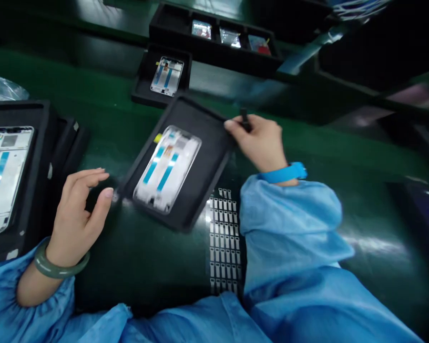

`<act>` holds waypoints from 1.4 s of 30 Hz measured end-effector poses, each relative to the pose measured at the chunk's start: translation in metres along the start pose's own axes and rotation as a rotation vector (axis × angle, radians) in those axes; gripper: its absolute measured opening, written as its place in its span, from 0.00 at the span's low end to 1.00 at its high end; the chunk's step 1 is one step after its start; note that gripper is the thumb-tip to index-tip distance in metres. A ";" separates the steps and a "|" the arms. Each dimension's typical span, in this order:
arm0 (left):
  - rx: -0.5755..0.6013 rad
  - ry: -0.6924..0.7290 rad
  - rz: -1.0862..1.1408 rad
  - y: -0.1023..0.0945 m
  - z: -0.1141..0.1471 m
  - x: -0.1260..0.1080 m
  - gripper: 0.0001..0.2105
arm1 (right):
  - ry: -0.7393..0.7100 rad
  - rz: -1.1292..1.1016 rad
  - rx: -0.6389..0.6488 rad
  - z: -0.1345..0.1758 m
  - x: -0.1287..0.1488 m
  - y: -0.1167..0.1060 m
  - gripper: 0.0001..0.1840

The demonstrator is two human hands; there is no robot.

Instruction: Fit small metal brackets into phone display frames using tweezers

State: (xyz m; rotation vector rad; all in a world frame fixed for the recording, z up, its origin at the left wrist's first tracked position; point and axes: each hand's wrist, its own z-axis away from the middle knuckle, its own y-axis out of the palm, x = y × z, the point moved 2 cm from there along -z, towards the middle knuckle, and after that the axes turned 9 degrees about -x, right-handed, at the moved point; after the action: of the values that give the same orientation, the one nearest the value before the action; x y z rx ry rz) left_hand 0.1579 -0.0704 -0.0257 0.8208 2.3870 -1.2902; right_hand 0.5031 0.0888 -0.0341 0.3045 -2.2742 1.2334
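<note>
My right hand pinches the upper right corner of a black tray, which is tilted above the table. A small black item sticks up from the same hand; its kind is hidden. In the tray lies a phone frame, silvery white with two blue strips and a yellow tab. My left hand is apart from the tray's lower left corner, its thumb and fingers spread with nothing between them. A sheet of small pale metal-looking pieces lies in rows on the table, partly under the tray's edge.
Stacked black trays stand at the left, the top one holding another phone frame. Farther back are a small black tray with a phone frame and a divided black box with bagged parts. Clear plastic sits far left.
</note>
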 end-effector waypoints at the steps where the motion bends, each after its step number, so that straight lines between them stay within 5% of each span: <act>1: 0.009 -0.004 0.002 0.000 0.001 0.000 0.10 | 0.099 0.038 -0.046 -0.014 -0.023 -0.004 0.14; 5: 0.088 -0.007 0.014 0.004 0.004 0.000 0.10 | 0.292 0.138 -0.276 -0.047 -0.098 -0.017 0.10; 7: 0.130 -0.009 0.026 0.007 0.005 0.002 0.10 | 0.383 0.186 -0.364 -0.052 -0.122 -0.022 0.17; 10: 0.190 -0.026 0.021 0.011 0.008 0.003 0.10 | 0.425 0.215 -0.455 -0.061 -0.136 -0.021 0.27; 12: 0.232 -0.039 0.003 0.013 0.010 0.004 0.11 | 0.374 0.203 -0.491 -0.070 -0.129 -0.016 0.23; 15: 0.281 -0.042 -0.024 0.018 0.011 0.004 0.12 | 0.190 0.142 -0.442 -0.075 -0.094 0.004 0.03; 18: 0.297 -0.019 -0.048 0.021 0.010 0.005 0.12 | -0.123 0.040 -0.249 -0.064 -0.030 0.036 0.16; 22: 0.308 0.009 -0.031 0.023 0.008 0.008 0.11 | -0.734 0.083 0.281 -0.039 0.064 0.086 0.21; 27: 0.297 -0.005 0.008 0.023 0.009 0.010 0.09 | -0.818 0.271 0.378 -0.036 0.112 0.107 0.19; 33: 0.234 -0.041 0.036 0.021 0.009 0.009 0.11 | -0.904 0.217 0.465 0.002 0.103 0.047 0.15; 37: 0.118 -0.124 0.019 0.016 0.007 0.010 0.14 | -0.969 0.120 0.643 0.049 0.091 -0.010 0.14; 42: 0.004 -0.063 0.004 0.011 0.003 0.010 0.10 | -0.979 0.069 0.847 0.119 0.081 -0.062 0.12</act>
State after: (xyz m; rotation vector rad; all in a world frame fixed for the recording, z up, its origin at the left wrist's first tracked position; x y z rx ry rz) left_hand 0.1563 -0.0650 -0.0400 0.7736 2.3333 -1.3005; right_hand 0.4218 -0.0396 0.0014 1.3929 -2.2834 2.4228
